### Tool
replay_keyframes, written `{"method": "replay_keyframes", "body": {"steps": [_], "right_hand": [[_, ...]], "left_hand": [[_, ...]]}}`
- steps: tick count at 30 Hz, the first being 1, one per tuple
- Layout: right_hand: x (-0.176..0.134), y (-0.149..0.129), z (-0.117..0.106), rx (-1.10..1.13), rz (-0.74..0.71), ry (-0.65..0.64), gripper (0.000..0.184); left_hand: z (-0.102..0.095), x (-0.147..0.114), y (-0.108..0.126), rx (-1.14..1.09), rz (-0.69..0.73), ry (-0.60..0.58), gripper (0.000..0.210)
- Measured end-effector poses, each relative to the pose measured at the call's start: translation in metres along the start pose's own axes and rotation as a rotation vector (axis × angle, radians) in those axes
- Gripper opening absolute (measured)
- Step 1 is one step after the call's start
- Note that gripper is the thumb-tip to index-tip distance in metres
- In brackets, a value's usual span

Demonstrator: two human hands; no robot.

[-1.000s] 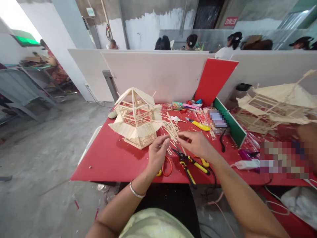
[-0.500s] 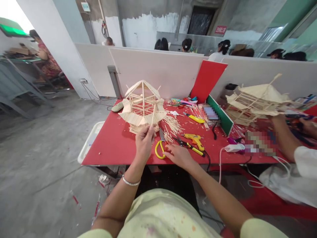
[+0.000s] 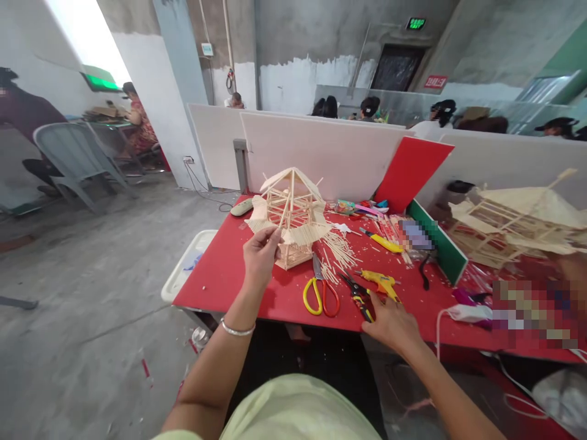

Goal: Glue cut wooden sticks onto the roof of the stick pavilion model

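My left hand (image 3: 261, 256) is closed in a pinch on a thin wooden stick (image 3: 285, 214), which slants up in front of the stick pavilion model (image 3: 300, 235). The model stands on the red table, with a peaked top and a flared lower roof of sticks. My right hand (image 3: 394, 321) is closed round the black-and-yellow handles of the pliers (image 3: 360, 296) near the table's front edge, their jaws pointing away from me. Just left of them lie scissors (image 3: 316, 293) with one yellow and one red handle. Beyond my right fingers rests a yellow glue gun (image 3: 380, 282).
Loose sticks (image 3: 342, 249) lie right of the model, with a yellow utility knife (image 3: 383, 240) beyond. A green board (image 3: 440, 244) stands upright toward the neighbouring place, where another stick model (image 3: 518, 223) is seen. A white partition (image 3: 316, 146) runs behind the table (image 3: 215, 281).
My right hand has moved right from beside the scissors onto the pliers, whose handles have turned toward me. My left hand still holds the stick, now farther left against the model. The view has shifted.
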State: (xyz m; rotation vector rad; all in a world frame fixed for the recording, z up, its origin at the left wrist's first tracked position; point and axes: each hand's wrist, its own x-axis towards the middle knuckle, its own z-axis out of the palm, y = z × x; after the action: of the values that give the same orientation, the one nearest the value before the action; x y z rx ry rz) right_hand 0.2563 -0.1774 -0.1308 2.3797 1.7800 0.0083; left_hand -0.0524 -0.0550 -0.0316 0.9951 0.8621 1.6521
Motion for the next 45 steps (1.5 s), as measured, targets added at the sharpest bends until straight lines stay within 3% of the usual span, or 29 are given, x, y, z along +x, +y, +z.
{"method": "replay_keyframes", "body": {"steps": [3,7,12,15,20,23,26,30,32,35,39,45], "right_hand": [[0.004,0.001,0.002,0.036,0.007,-0.01,0.088],[0.0,0.005,0.007,0.137,-0.013,0.007,0.088],[-0.005,0.023,0.008,0.459,0.009,-0.061,0.084],[-0.012,0.035,-0.001,0.811,0.023,-0.211,0.076],[-0.03,0.029,-0.017,1.652,0.063,-0.448,0.05],[-0.032,0.011,-0.031,2.112,0.024,-0.603,0.06],[-0.028,-0.013,-0.054,2.355,-0.053,-0.763,0.067],[-0.026,-0.047,-0.09,2.479,-0.231,-0.905,0.072],[-0.026,-0.063,-0.104,2.474,-0.373,-0.966,0.065],[-0.022,-0.083,-0.119,2.397,-0.531,-0.943,0.059],[-0.016,-0.097,-0.126,2.251,-0.659,-0.893,0.071],[-0.015,-0.106,-0.126,2.289,-0.729,-0.984,0.075]], "left_hand": [[-0.003,0.023,0.005,-0.026,-0.028,0.023,0.039],[-0.003,0.046,0.008,0.004,-0.08,-0.049,0.039],[0.005,0.066,0.003,0.012,-0.11,-0.104,0.042],[0.009,0.078,0.0,0.006,-0.129,-0.111,0.039],[0.012,0.091,0.0,0.016,-0.191,-0.14,0.037],[0.012,0.094,0.003,0.004,-0.223,-0.151,0.038],[0.011,0.096,0.007,0.015,-0.277,-0.167,0.038],[0.009,0.1,0.01,0.035,-0.338,-0.183,0.036],[0.009,0.101,0.011,0.037,-0.342,-0.186,0.034],[0.009,0.1,0.013,0.021,-0.354,-0.192,0.031],[0.012,0.097,0.015,-0.002,-0.362,-0.19,0.03],[0.017,0.094,0.012,-0.042,-0.383,-0.163,0.032]]}}
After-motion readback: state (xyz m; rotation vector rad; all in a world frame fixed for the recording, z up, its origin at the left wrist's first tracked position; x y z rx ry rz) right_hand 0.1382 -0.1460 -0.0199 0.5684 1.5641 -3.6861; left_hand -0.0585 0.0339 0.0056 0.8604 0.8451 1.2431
